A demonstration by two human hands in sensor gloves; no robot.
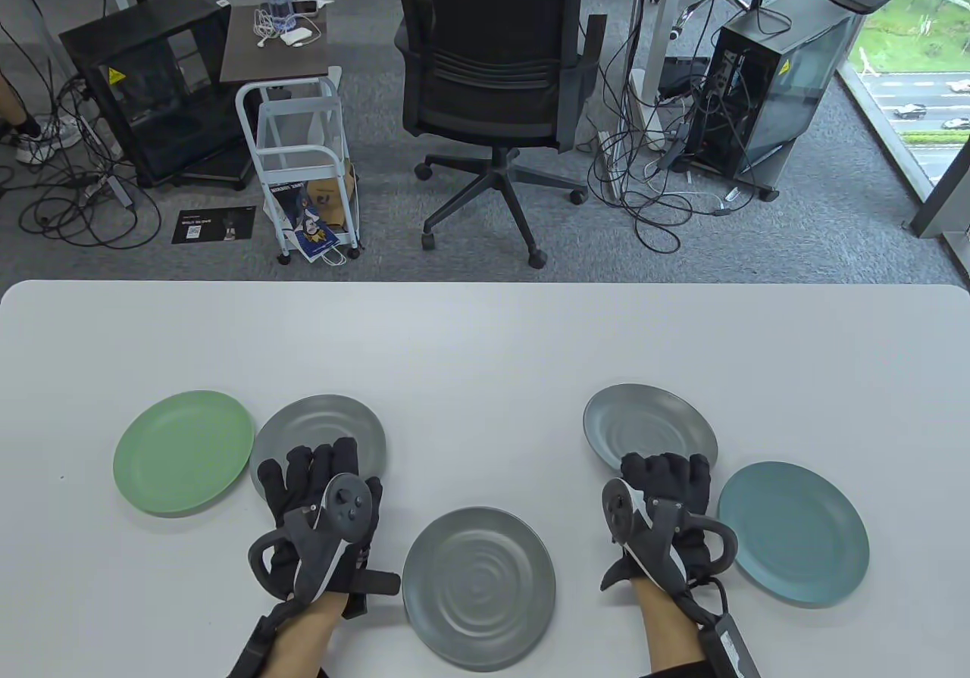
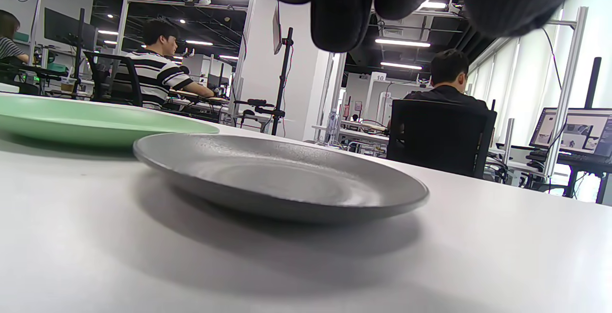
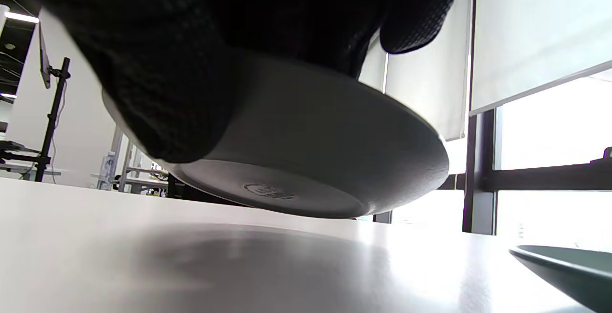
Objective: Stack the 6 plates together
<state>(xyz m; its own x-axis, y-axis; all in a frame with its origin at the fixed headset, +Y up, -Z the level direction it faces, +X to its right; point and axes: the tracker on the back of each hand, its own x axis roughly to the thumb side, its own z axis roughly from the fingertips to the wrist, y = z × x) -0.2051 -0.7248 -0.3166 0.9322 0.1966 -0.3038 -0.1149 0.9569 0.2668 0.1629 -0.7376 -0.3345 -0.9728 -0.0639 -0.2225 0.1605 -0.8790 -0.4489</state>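
Right hand is gripping the near rim of a grey-blue plate toward the worktop's right edge, grip clamped on it and holding it lifted off the surface, tilted. Left hand is hovering over the near rim of a grey plate, fingers apart above it, not touching. Green plate is sitting toward the left edge, another grey plate by the near edge, teal plate near the right.
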